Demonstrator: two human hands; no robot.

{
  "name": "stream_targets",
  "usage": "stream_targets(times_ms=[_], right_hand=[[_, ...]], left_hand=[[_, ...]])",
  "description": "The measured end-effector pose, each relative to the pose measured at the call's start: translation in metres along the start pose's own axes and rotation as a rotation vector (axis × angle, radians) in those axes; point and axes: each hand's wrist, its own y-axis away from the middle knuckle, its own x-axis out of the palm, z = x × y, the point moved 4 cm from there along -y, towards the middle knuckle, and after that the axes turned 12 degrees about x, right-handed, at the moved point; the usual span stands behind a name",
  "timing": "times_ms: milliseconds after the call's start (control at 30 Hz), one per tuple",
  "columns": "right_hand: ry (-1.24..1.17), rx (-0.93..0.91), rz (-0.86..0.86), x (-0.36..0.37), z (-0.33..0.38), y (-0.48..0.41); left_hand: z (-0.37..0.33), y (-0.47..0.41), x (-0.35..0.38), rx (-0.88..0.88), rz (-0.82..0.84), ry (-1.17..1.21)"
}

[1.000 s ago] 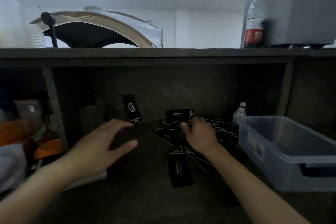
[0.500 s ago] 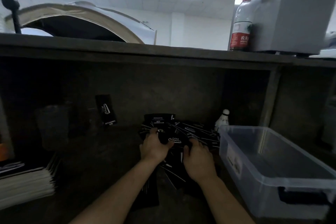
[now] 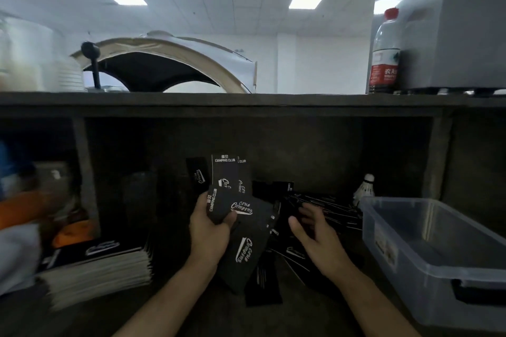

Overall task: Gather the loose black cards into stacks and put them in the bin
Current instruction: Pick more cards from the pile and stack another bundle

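Black cards [image 3: 241, 208] in left hand [image 3: 209, 235] grip, loose pile [image 3: 328, 204] murky behind right hand [image 3: 315, 238].

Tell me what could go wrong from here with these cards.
1. The left hand grips a fanned, uneven bunch of cards; some could slip out before they are squared.
2. The right hand, open over the loose pile, might sweep cards against the shuttlecock beside the bin and knock it over.
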Motion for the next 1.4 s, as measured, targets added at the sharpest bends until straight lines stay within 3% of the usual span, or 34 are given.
stream_targets(times_ms=[133,200,433,600,767,933,1167,1267,1400], right_hand=[[-0.115,-0.065,0.186,0.026,0.025,0.016],[-0.224,-0.083,0.169,0.04,0.031,0.022],[-0.318,-0.204,0.036,0.047,0.028,0.034],[-0.268,-0.259,0.131,0.051,0.033,0.04],[-0.276,-0.302,-0.008,0.045,0.035,0.039],[-0.309,-0.268,0.013,0.044,0.031,0.037],[-0.172,-0.232,0.084,0.048,0.023,0.04],[-0.116,-0.217,0.098,0.052,0.022,0.041],[-0.107,-0.238,0.075,0.051,0.024,0.043]], left_hand=[[-0.017,-0.002,-0.028,0.128,0.067,0.065],[-0.017,0.003,-0.034,0.13,0.138,0.089],[-0.001,0.017,-0.036,-0.032,0.261,0.224],[0.005,0.02,-0.033,-0.123,0.359,0.288],[0.001,0.023,-0.034,-0.096,0.359,0.277],[0.002,0.024,-0.03,-0.127,0.411,0.223],[-0.008,0.027,-0.033,-0.125,0.295,0.305],[-0.002,0.026,-0.032,-0.219,0.243,0.345],[0.0,0.031,-0.027,-0.257,0.357,0.309]])
